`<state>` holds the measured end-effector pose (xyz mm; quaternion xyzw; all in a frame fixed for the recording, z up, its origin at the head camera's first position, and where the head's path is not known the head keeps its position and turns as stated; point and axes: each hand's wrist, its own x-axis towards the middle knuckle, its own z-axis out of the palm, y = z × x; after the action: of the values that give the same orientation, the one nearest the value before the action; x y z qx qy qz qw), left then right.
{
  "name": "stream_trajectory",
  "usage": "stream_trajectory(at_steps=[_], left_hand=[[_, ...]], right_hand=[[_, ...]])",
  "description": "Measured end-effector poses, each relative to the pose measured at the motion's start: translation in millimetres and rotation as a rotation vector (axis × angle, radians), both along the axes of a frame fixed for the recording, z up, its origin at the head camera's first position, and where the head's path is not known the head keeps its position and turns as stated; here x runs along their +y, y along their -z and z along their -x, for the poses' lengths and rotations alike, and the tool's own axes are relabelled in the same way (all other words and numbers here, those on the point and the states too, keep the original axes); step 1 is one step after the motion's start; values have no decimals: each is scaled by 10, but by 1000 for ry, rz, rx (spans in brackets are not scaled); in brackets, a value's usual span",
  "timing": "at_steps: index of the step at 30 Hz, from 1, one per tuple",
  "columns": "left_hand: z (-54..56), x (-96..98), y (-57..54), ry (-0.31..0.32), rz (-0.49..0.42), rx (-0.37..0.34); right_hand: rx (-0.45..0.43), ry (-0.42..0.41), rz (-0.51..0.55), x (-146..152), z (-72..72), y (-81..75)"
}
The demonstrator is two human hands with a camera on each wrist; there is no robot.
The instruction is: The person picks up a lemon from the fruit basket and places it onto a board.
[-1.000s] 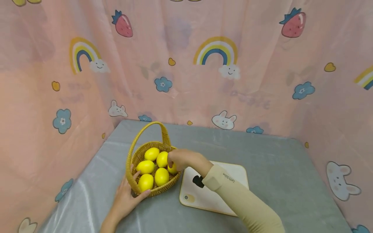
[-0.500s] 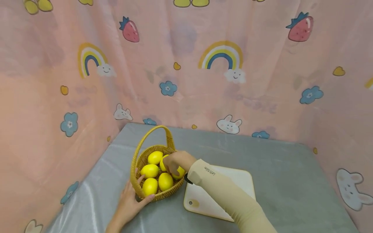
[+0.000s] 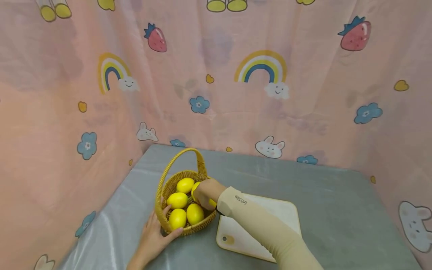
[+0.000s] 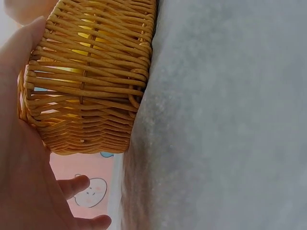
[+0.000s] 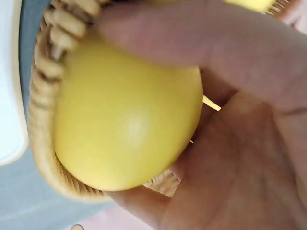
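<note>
A yellow wicker basket (image 3: 197,227) with a tall arched handle stands left of centre in the head view, holding several yellow lemons (image 3: 177,200). My left hand (image 3: 153,234) holds the basket by its near left side, thumb at the front rim; in the left wrist view two of its fingers stick out past the wicker. My right hand (image 3: 208,193) reaches inside at the right rim. Seen from the right wrist, its thumb lies over one lemon (image 5: 127,115) with fingers on the other side, the fruit right beside the woven rim.
Just right of the basket lies a white cutting board (image 3: 243,240) with a tan edge and a corner hole, partly hidden under my right sleeve (image 3: 266,225). A grey cloth (image 3: 330,210) covers the table, and a pink printed curtain (image 3: 229,112) rises around it.
My right hand has sunk deeper into the basket around the lemon at the right rim. The left hand keeps its hold. The whole head view has shifted slightly.
</note>
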<state>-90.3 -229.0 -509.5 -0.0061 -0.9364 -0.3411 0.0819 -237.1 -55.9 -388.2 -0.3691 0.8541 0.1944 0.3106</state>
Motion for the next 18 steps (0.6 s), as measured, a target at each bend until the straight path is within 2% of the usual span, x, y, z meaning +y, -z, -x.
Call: stream_trajectory(at_steps=[6,9,11,14,18], left_hand=[[8,17,8,4,-30,-10],[12,21,-4,8,-40,-2],[9,23,-10,8,-39,-1],[10,26,-17,14,-39,-2],[13,15,-33,26,-50,12]], right_hand=[[-61,30,73,163,13,-153],[-67,18,84,278,1,-188],[-75,19,130,383,5,-197],[-99,33,296,604,38,-198],[-140,105,550,1017,85,-201]])
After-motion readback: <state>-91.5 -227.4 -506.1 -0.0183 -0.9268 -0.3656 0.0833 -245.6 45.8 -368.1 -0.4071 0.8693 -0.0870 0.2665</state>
